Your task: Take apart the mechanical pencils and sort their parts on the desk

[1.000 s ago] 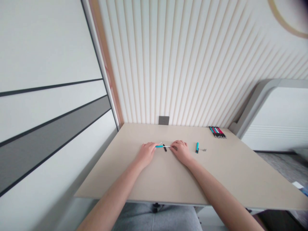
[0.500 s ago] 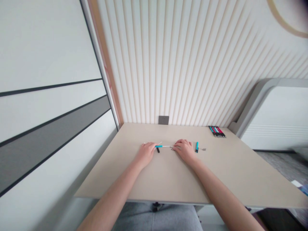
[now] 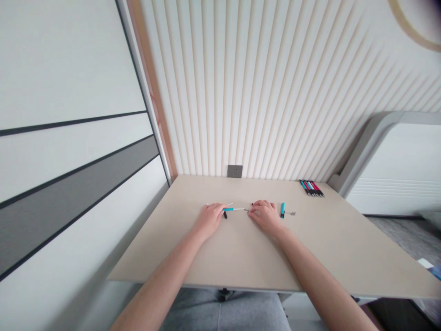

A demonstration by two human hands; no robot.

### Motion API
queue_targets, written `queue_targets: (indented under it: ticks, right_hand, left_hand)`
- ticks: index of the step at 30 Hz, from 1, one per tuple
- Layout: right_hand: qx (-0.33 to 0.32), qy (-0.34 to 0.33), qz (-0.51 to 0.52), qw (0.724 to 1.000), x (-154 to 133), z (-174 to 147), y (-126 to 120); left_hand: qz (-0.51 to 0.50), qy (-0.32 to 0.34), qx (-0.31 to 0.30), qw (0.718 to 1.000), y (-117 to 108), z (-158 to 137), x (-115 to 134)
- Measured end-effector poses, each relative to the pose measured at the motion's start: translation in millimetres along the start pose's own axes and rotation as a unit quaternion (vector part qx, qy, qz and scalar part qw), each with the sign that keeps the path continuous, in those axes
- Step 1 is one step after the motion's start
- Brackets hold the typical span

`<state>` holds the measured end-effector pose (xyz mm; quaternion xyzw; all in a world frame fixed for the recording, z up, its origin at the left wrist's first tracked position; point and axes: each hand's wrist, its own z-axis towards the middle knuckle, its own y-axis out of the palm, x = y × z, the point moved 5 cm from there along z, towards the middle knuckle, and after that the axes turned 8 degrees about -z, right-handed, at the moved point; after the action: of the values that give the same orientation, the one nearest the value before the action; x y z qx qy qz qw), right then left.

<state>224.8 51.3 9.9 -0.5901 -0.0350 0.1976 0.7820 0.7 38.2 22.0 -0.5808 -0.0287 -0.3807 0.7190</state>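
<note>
My left hand (image 3: pixel 211 217) is closed around a blue pen barrel (image 3: pixel 228 209), from which a thin white refill (image 3: pixel 238 209) sticks out to the right. Beneath these fingers a short black pen part (image 3: pixel 225 214) lies on the table, and another thin white rod (image 3: pixel 230 204) shows just behind. My right hand (image 3: pixel 264 214) rests low over the table with thumb and fingertips pinched by the refill's tip. A tiny dark metal piece (image 3: pixel 247 210) shows at those fingertips, too small to name. To the right stands apart a blue and black pen part (image 3: pixel 283 210).
Small metal pieces (image 3: pixel 292 213) lie right of the blue and black part. A row of several coloured pens (image 3: pixel 312 188) sits at the back right of the beige table (image 3: pixel 241 257). A dark socket (image 3: pixel 234 171) is on the ribbed wall behind.
My right fingertips have drawn together around the small metal piece, which now meets the refill's tip. My left hand with the pen barrel has hardly moved.
</note>
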Motion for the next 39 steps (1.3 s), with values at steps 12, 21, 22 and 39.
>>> queue_targets:
  ticks: [12,21,22,39]
  right_hand:
    - [0.026,-0.038,0.107,0.993,2.8,7.4,5.7]
    - [0.040,-0.038,0.099,0.994,4.1,7.0,5.5]
    - [0.040,-0.038,0.102,0.993,4.2,6.9,5.1]
    - [0.047,-0.043,0.112,0.992,3.0,5.4,3.1]
  left_hand:
    - [0.000,0.011,0.004,1.000,0.0,0.2,1.2]
    - [-0.005,0.008,0.011,1.000,-0.4,-0.3,-0.4]
    - [-0.006,0.007,0.012,1.000,-0.4,-0.4,-0.7]
    - [-0.001,0.009,0.012,1.000,-0.5,-0.1,-1.1]
